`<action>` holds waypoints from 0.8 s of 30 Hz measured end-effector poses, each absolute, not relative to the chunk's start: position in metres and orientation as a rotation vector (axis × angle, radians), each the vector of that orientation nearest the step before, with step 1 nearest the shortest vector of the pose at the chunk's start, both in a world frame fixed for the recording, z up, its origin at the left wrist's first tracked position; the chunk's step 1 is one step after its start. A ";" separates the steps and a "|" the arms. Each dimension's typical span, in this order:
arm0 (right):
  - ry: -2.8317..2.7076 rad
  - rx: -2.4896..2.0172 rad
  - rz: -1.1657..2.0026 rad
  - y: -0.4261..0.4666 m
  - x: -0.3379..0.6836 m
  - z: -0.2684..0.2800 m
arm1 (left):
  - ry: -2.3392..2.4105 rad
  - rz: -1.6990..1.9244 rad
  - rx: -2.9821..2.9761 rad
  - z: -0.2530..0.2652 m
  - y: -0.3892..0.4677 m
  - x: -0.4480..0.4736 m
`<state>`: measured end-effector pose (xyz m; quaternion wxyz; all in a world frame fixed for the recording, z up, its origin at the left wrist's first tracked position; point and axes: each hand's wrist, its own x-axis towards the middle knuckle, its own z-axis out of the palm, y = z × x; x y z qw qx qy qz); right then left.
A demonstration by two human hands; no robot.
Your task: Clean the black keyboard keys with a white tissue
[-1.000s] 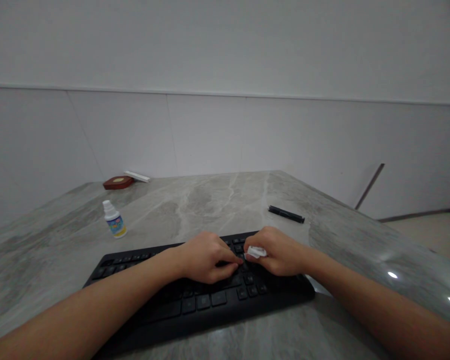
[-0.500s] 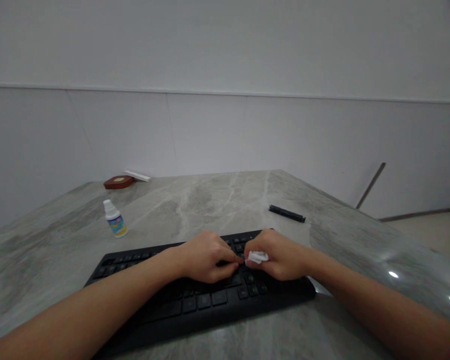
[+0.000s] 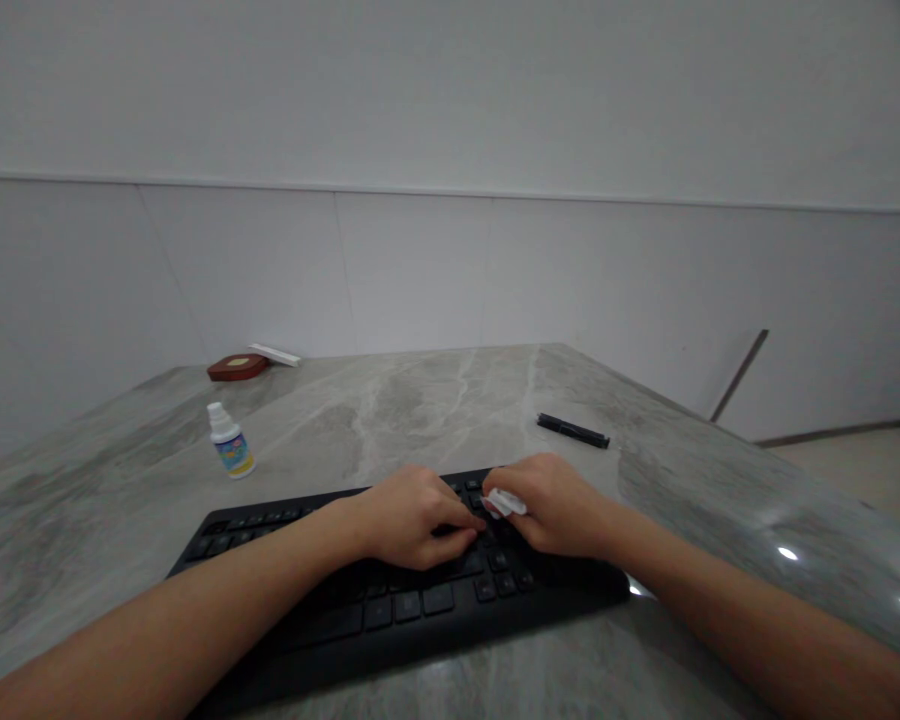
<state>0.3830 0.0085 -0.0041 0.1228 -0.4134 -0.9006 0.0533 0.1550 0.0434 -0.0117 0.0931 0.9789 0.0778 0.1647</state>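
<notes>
Where both hands sit close, keyboard [image 3: 407, 606]: one, black, flat beneath the fingers on a grey marbled table [image 3: 420, 410], partly covered by hands and left forearm
Left hand [image 3: 414, 515]: fingers bent, index tip and thumb reaching down to the keys; I cannot tell whether they pinch anything
Right hand [image 3: 559, 505]: finger and thumb gripping a small white wad [image 3: 505, 502], paper or cloth, unclear which
White wad: just beside the left index fingertip; contact with the keys uncertain
Step in hand: by my judgement, close work at one spot among the keys
Next move: seems to call for a small firm grip on the wad, left fingertips clear of its path
Bottle [image 3: 230, 443]: white, bright label, standing beyond and left of the left fingers
Slim black object [image 3: 572, 430]: beyond the right fingers, well apart
Brown case [image 3: 237, 367], white strip [image 3: 274, 354]: farthest from the fingers, ahead-left, near the wall
</notes>
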 end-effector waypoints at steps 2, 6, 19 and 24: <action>-2.623 -1.234 0.133 0.010 0.384 -0.005 | 0.243 0.494 2.912 -0.012 0.043 0.155; -2.702 -1.151 0.238 0.010 0.385 -0.002 | 0.237 0.505 2.914 -0.013 0.044 0.155; -2.807 -1.126 0.225 0.012 0.385 0.006 | 0.246 0.483 2.913 -0.013 0.044 0.155; -2.811 -1.135 0.234 0.014 0.387 0.005 | 0.243 0.482 2.928 -0.013 0.044 0.154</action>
